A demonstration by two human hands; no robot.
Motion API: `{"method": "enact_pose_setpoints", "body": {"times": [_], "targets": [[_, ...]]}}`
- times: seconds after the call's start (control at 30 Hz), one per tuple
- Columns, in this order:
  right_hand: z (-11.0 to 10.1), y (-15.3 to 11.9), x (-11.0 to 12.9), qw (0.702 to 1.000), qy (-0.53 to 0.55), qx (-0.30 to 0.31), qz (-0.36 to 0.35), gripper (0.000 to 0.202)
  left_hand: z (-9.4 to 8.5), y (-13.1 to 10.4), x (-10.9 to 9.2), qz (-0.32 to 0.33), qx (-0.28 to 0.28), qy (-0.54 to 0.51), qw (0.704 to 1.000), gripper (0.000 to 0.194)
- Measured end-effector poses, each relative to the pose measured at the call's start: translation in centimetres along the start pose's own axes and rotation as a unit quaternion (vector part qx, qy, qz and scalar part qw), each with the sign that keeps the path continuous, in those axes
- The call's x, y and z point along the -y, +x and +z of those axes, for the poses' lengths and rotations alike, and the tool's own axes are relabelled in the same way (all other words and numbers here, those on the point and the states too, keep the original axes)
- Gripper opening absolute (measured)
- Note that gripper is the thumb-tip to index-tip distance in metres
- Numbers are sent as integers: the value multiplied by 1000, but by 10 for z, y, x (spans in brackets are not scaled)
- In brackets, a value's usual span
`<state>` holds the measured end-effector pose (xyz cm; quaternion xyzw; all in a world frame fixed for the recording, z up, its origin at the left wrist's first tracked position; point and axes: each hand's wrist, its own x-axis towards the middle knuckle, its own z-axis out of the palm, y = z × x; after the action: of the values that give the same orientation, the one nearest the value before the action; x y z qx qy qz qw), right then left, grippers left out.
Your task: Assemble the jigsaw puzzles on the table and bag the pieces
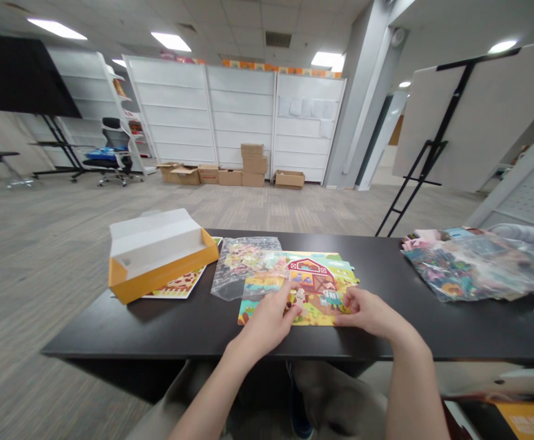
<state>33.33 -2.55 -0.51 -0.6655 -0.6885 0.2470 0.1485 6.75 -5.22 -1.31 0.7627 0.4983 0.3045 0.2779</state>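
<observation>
A farm-scene jigsaw puzzle [310, 272] with a red barn lies near the front edge of the black table. My left hand [271, 315] rests on its lower left part, thumb and forefinger apart on either side of a small pale animal picture. At the lower right corner is my right hand [368, 311], its fingers curled in and the thumb against the puzzle's edge. Whatever is between those fingers is hidden. A clear plastic bag [230, 281] with loose puzzle pieces overlaps the puzzle's upper left part, close to my left hand.
On the left of the table [157, 333], an open yellow-and-white box [166, 266] stands on a printed sheet [187, 284]. Plastic bags with colourful contents [473, 263] lie at the right. Beyond the table are a whiteboard stand [432, 156], cardboard boxes [253, 165] and an office chair [111, 153].
</observation>
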Motion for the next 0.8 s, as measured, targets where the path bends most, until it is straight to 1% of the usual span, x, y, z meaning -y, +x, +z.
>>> {"method": "enact_pose_setpoints", "body": {"times": [0.07, 0.2, 0.37, 0.47, 0.63, 0.8], "targets": [[3, 2, 0, 1000, -5, -7, 1, 34, 0, -1, 2, -1, -3, -3, 1000, 36], [6, 9, -2, 999, -14, -43, 7, 25, 1, -1, 2, 1, -2, -5, 1000, 33], [7, 17, -12, 993, -20, -111, 37, 22, 3, 2, -1, 12, -20, -9, 1000, 32], [7, 18, -15, 988, -38, -141, 51, 27, 5, 2, -2, 10, -24, -23, 999, 35], [8, 15, -6, 990, -50, -125, 49, 26, 9, 1, -8, 1, -25, -56, 998, 38], [7, 13, 2, 991, -55, -111, 54, 28, 8, 2, -11, 3, -28, -87, 996, 35]]}}
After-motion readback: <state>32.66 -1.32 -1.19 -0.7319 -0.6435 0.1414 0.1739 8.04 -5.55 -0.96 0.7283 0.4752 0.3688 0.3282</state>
